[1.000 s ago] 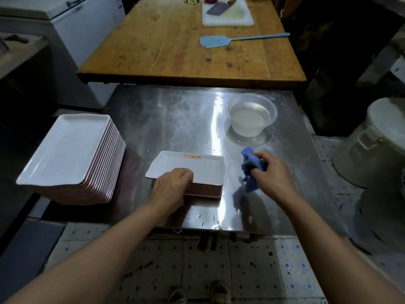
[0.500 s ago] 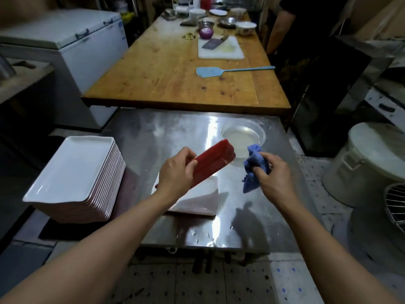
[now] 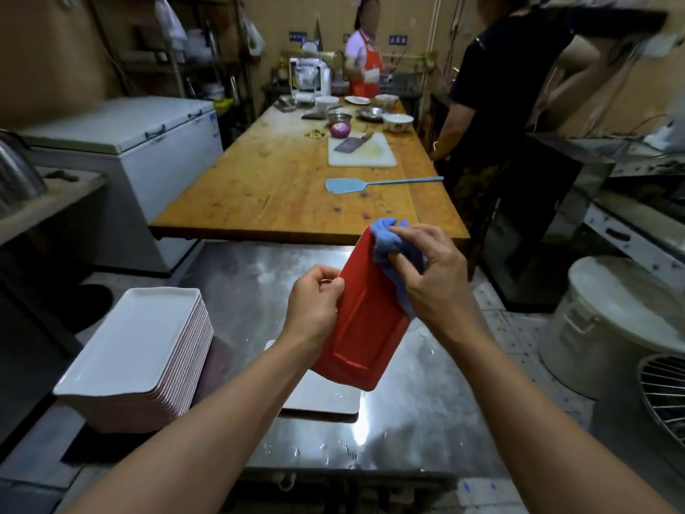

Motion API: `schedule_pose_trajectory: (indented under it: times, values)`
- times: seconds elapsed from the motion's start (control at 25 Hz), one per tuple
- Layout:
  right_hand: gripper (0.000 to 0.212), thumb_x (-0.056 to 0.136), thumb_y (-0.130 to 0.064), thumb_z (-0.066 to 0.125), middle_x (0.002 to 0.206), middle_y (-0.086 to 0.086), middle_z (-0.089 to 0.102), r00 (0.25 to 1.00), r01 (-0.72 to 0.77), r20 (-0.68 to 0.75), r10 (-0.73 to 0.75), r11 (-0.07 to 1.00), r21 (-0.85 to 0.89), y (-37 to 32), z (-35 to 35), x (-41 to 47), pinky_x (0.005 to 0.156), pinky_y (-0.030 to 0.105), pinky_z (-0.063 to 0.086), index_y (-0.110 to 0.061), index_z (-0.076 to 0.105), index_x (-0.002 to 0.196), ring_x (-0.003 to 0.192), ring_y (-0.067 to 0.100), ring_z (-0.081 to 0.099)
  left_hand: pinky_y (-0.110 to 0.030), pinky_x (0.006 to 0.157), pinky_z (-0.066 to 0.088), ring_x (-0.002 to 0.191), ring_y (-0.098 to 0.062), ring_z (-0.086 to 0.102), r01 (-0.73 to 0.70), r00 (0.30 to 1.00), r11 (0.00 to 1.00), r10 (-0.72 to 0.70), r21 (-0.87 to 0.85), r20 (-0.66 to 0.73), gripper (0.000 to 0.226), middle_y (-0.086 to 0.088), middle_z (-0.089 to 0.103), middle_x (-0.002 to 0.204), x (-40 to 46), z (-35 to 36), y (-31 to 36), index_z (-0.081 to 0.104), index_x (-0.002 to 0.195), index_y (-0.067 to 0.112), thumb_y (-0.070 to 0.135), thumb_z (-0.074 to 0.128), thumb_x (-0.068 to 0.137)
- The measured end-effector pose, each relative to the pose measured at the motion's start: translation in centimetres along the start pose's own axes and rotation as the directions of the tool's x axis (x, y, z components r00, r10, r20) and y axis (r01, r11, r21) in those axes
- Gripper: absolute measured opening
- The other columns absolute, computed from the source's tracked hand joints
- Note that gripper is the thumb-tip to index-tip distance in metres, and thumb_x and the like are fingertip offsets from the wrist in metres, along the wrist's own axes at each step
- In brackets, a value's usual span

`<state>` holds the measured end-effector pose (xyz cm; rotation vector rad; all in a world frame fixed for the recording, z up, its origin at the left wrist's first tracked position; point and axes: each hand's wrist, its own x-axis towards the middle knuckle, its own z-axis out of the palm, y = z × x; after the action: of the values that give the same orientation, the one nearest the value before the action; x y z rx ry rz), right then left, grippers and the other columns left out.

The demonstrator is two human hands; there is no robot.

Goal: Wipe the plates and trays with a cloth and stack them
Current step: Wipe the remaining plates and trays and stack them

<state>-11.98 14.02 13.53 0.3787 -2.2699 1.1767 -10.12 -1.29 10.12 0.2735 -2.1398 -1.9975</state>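
Note:
My left hand (image 3: 315,313) grips the left edge of a rectangular plate (image 3: 361,328), held upright above the steel table with its red underside facing me. My right hand (image 3: 430,276) holds a blue cloth (image 3: 389,243) against the plate's top right edge. Below the raised plate lies another plate (image 3: 326,396), white side up, on the steel table (image 3: 426,413). A tall stack of white rectangular plates (image 3: 137,350) stands at the table's left edge.
A long wooden table (image 3: 296,187) with a blue spatula (image 3: 370,184), a cutting board (image 3: 361,152) and bowls lies beyond. A person in dark clothes (image 3: 496,135) stands at its right. A white chest freezer (image 3: 129,157) is left, a white lidded bucket (image 3: 622,328) right.
My left hand has lifted the top plate off the table and turned it upright, red underside toward me. My right hand has brought the blue cloth onto its upper edge. The view has tilted up.

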Motion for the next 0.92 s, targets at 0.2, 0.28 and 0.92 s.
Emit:
schedule_pose_trajectory:
  times: [0.2, 0.28, 0.92]
  values:
    - [0.035, 0.093, -0.02, 0.052, 0.136, 0.003, 0.047, 0.993, 0.069, 0.1, -0.056, 0.988, -0.136, -1.9, 2.0, 0.7, 0.103, 0.035, 0.026, -0.021, 0.057, 0.127, 0.126, 0.022, 0.039, -0.022, 0.051, 0.041, 0.048, -0.004, 0.049, -0.059, 0.998, 0.997, 0.057, -0.042, -0.034, 0.023, 0.001, 0.059, 0.06, -0.4, -0.1, 1.9, 0.058, 0.074, 0.017, 0.003, 0.05, 0.091]
    - [0.042, 0.094, -0.028, 0.042, 0.14, 0.005, 0.042, 0.991, 0.096, 0.112, -0.078, 0.982, -0.166, -2.2, 2.4, 0.7, 0.109, 0.042, 0.024, -0.021, 0.048, 0.135, 0.129, 0.021, 0.037, -0.019, 0.05, 0.042, 0.045, 0.0, 0.049, -0.055, 0.996, 0.996, 0.051, -0.065, -0.067, 0.024, 0.003, 0.059, 0.059, -0.3, -0.1, 2.5, 0.058, 0.074, 0.018, 0.003, 0.051, 0.091]
    - [0.057, 0.099, -0.028, 0.042, 0.149, 0.009, 0.028, 0.962, -0.271, 0.047, 0.267, 0.953, 0.132, -0.7, 0.8, 1.9, 0.097, 0.014, 0.021, -0.019, 0.016, 0.149, 0.134, 0.019, 0.032, -0.035, 0.06, 0.054, 0.058, -0.015, 0.061, 0.008, 0.994, 0.939, -0.045, -0.344, -0.1, 0.019, -0.003, 0.066, 0.067, -0.1, -0.8, 5.4, 0.063, 0.083, 0.016, 0.007, 0.05, 0.093]
